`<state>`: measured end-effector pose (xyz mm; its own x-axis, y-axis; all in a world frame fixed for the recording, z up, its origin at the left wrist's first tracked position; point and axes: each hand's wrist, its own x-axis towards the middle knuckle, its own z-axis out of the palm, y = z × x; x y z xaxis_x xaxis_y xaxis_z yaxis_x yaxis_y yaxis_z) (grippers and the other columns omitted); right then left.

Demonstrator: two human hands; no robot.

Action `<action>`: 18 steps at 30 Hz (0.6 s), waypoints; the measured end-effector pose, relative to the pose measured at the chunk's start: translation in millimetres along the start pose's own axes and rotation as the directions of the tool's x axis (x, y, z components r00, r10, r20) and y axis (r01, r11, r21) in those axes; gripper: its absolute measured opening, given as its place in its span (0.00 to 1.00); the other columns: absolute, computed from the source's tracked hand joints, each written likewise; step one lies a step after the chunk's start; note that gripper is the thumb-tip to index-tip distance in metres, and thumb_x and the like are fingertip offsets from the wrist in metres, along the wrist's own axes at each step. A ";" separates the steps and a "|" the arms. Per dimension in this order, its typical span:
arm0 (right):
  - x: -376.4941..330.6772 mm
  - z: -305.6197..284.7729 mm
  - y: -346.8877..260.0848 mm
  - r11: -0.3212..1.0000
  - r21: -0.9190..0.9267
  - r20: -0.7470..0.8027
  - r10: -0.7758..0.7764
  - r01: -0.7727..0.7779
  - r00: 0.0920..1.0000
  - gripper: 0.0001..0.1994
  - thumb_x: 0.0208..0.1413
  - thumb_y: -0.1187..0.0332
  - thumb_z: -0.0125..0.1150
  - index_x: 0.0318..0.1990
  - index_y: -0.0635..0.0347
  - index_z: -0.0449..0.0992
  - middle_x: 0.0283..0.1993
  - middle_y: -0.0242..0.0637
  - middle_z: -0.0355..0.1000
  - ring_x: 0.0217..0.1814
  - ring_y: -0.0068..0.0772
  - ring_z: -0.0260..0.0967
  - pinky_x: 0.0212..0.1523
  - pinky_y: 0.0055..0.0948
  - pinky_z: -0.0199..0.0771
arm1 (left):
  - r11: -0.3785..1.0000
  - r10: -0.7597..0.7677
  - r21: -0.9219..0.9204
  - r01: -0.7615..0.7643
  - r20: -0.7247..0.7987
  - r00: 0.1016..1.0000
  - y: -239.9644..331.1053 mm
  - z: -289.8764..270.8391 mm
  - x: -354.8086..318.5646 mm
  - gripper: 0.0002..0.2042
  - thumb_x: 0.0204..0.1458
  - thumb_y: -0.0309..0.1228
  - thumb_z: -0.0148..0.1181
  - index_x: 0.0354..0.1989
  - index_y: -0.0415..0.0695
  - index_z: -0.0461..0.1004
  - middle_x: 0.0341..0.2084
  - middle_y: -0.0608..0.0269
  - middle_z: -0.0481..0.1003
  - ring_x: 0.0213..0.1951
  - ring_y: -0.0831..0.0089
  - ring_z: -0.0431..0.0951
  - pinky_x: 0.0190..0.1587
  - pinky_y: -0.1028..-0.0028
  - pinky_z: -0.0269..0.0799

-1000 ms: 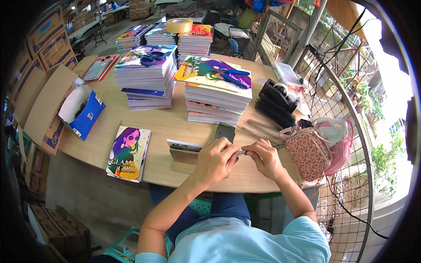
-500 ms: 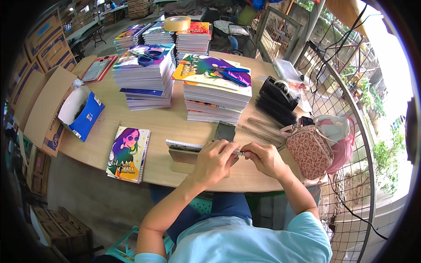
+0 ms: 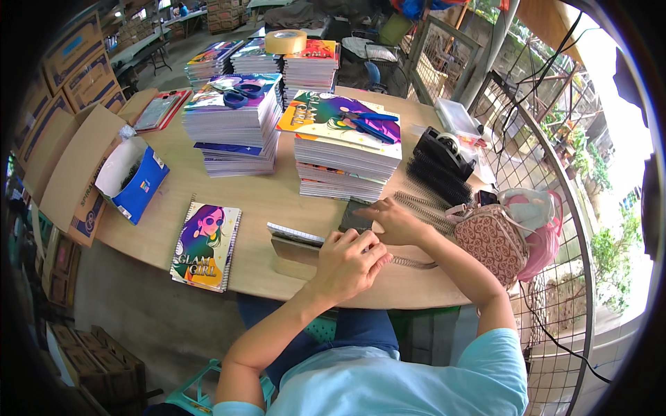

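Note:
My left hand [image 3: 350,263] is closed around the right end of a notebook [image 3: 295,233] held on edge, spine up, against a wooden stand [image 3: 295,251]. Most of that end is hidden under my fingers. A thin metal spiral wire [image 3: 414,263] sticks out rightward from beside the left hand, over the table. My right hand [image 3: 397,220] is just beyond it, fingers stretched out over a dark flat block [image 3: 352,215]; nothing shows in its grasp. At the left lies a spiral notebook [image 3: 206,244] with a colourful illustrated cover.
Notebook stacks [image 3: 347,166] stand at the back, with blue-handled pliers [image 3: 371,126], scissors [image 3: 236,93] and a tape roll [image 3: 286,41] on top. Loose spiral wires [image 3: 427,208], a black tape dispenser [image 3: 444,151] and a patterned bag [image 3: 491,239] sit right; a blue box [image 3: 142,184] left.
My right hand has left the notebook's end and moved up and left to the dark block. The spiral wire's loose end now shows. My left hand stays on the notebook.

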<state>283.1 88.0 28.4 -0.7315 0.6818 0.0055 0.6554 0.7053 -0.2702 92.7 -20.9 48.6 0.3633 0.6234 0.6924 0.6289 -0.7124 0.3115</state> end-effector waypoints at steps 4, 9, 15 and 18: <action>18.5 21.6 2.8 0.986 -0.162 0.089 -0.018 0.032 0.996 0.25 0.52 0.53 0.61 0.60 0.32 0.72 0.61 0.66 0.52 0.63 0.73 0.53 0.54 0.55 0.70 | 0.999 0.004 -0.034 -0.006 -0.072 0.997 3.9 1.5 -0.2 0.05 0.45 0.34 0.68 0.29 0.53 0.77 0.34 0.76 0.74 0.33 0.72 0.74 0.34 0.69 0.65; 15.5 28.3 16.4 0.977 -0.007 -0.035 -0.214 0.214 0.976 0.23 0.45 0.57 0.64 0.53 0.32 0.78 0.58 0.58 0.54 0.62 0.68 0.54 0.55 0.53 0.70 | 1.000 0.022 -0.020 -0.023 -0.070 0.997 -1.3 4.3 2.4 0.08 0.43 0.35 0.69 0.29 0.51 0.77 0.36 0.76 0.75 0.31 0.73 0.74 0.34 0.70 0.66; 10.5 -6.0 -7.5 0.994 -0.009 -0.082 -0.108 0.107 0.991 0.26 0.44 0.57 0.65 0.57 0.31 0.76 0.56 0.50 0.60 0.59 0.54 0.60 0.59 0.43 0.63 | 1.000 -0.016 0.015 0.016 0.007 1.000 -9.6 -3.5 -0.6 0.11 0.43 0.36 0.70 0.34 0.50 0.77 0.41 0.71 0.74 0.36 0.71 0.75 0.43 0.65 0.67; -17.4 -53.3 -3.7 0.785 0.610 -0.106 -0.049 0.103 0.993 0.24 0.51 0.53 0.61 0.58 0.40 0.76 0.55 0.49 0.61 0.59 0.47 0.60 0.59 0.39 0.62 | 0.986 -0.075 0.138 0.097 -0.154 0.985 -4.8 -26.7 3.2 0.09 0.45 0.34 0.68 0.34 0.51 0.77 0.35 0.71 0.74 0.37 0.68 0.75 0.50 0.62 0.64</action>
<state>303.4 83.9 80.7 -0.7385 0.6635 0.1203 0.3244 0.5059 -0.7993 72.5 -24.1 66.6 0.2048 0.6184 0.7587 0.7501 -0.5972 0.2842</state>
